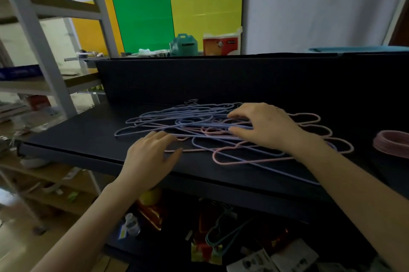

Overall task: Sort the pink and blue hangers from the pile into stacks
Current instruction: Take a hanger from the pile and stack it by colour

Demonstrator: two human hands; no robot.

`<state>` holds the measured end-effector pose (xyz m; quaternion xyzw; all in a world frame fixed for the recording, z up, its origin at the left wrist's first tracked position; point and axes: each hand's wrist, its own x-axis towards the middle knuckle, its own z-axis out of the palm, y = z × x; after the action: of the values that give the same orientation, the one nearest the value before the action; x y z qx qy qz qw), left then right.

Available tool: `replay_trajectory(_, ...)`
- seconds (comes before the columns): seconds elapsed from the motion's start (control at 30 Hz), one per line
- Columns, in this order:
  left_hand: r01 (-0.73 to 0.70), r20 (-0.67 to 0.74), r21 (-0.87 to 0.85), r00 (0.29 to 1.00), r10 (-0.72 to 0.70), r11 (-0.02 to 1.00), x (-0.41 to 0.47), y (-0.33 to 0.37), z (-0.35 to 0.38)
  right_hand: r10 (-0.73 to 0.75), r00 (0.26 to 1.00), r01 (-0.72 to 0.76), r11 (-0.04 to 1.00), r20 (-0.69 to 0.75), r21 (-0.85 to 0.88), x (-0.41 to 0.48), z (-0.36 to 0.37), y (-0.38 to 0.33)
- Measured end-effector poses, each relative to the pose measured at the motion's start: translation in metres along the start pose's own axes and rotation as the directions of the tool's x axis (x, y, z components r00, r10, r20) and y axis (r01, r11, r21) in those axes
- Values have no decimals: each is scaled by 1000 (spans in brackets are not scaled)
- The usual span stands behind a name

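Now both hands are on a tangled pile [199, 125] of pink and blue hangers spread flat on a black shelf [77, 136]. Left hand [150, 156] rests palm down at the pile's near-left edge, fingers apart, tips touching a pink wire. Right hand [263, 125] lies over the middle of the pile, fingers spread and curled onto the wires; whether it pinches one is hard to tell. Well to the right sits a pink stack [391, 143], partly cut off.
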<state>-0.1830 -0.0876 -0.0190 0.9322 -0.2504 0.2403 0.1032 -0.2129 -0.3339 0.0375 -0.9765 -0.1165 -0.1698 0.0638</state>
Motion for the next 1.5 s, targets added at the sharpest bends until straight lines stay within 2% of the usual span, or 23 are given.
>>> replay_trajectory(0.17, 14, -44, -8, 999, -14, 1000, 34, -41, 7, 20, 998, -23, 999, 55, 45, 65, 16, -1)
replay_trajectory(0.23, 7, -49, -7, 999, -8, 1000, 50, -57, 13, 29, 991, -35, 998, 130, 45, 92, 24, 0)
replay_trajectory(0.37, 13, -42, -32, 999, -15, 999, 81, -82, 25, 80, 940, -62, 996, 331, -66, 136, 47, 5)
replay_trajectory(0.47, 5, -8, -32, 1000, -5, 999, 96, -100, 37, 116, 892, -92, 993, 438, -75, 158, 61, 8)
replay_trajectory(0.67, -21, 15, -33, 1000, 22, 999, 116, -131, 51, 181, 841, -175, 983, 510, -60, 181, 73, 10)
replay_trajectory(0.77, -39, 3, -54, 999, 40, 998, 125, -146, 55, 192, 844, -212, 977, 500, -17, 185, 73, 8)
replay_trajectory(0.87, -67, 25, -86, 997, 70, 994, 133, -157, 57, 224, 877, -244, 970, 426, -9, 181, 67, 2)
replay_trajectory(1.07, -122, 179, -155, 972, 149, 980, 148, -179, 59, 347, 906, -303, 932, 243, -198, 154, 35, -7)
replay_trajectory(1.27, -100, 396, -329, 888, 234, 939, 165, -181, 72, 503, 862, -478, 846, 59, -237, 115, 11, -7)
replay_trajectory(1.37, -56, 455, -448, 845, 282, 892, 178, -182, 79, 555, 831, -540, 816, 21, -208, 96, 5, -14)
replay_trajectory(1.5, -49, 485, -462, 822, 299, 886, 191, -181, 88, 622, 783, -613, 767, -14, -189, 70, 3, -22)
